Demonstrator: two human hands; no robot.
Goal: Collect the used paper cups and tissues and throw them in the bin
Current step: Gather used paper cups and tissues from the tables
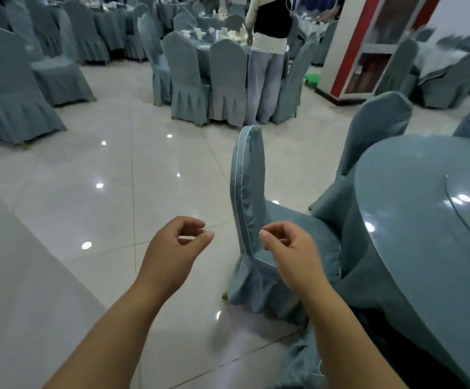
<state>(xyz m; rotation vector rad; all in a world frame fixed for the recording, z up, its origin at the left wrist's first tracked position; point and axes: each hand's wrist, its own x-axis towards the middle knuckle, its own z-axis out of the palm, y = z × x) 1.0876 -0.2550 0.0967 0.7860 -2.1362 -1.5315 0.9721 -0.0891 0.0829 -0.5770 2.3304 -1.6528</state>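
Both my hands are out in front of me with nothing in them. My left hand [177, 242] hangs over the floor [110, 164], fingers loosely curled, thumb near the forefinger but pinching nothing. My right hand [287, 248] is curled the same loose way, just in front of the back of a covered chair [249, 178].

I see no paper cup or tissue within reach. The near counter [413, 192] lies to my right, past the chair, so my right hand is the nearer one to it. The part of its top that I can see carries only a glass turntable and glare.

The only likely cups and tissues are the white things [228, 33] on the far counter [203, 49], straight ahead and well apart from both hands. A ring of chairs stands round it, and a person [270, 37] is at its right side. The white things are small, pale and upright. Whether they are cups, tissues or folded napkins, I cannot tell.

No bin shows anywhere. I judge the next step is walking, not grasping: forward past the chair, keeping to its left.
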